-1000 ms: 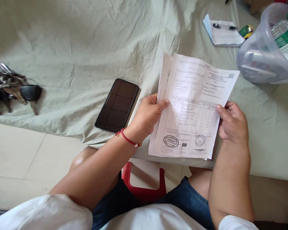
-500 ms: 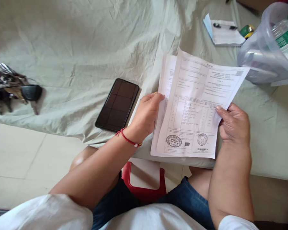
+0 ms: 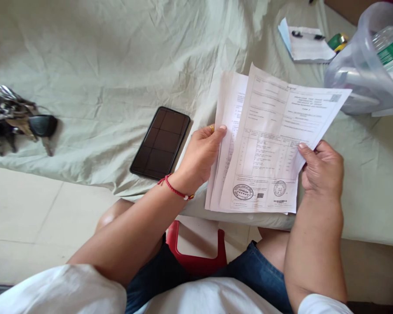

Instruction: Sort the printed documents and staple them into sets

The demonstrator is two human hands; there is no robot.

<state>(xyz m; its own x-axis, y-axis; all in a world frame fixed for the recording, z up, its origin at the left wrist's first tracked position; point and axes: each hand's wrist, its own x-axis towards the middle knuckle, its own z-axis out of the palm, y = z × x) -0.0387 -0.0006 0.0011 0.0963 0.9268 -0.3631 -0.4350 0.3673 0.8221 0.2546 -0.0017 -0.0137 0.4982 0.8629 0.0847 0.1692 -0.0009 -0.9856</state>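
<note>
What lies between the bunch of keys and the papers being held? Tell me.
In the head view, a dark phone lies on the sheet between the keys and the papers.

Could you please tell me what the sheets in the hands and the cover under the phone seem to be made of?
The sheets look like thin matte printed paper: light shows through and the corners bend. The cover looks like woven cloth, pale green and matte, creased all over. The phone lying on it has a glossy, probably glass face.

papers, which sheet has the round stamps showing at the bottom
The front sheet, pinched by the right hand. The sheet behind it, at the left hand, shows only a strip.
</note>
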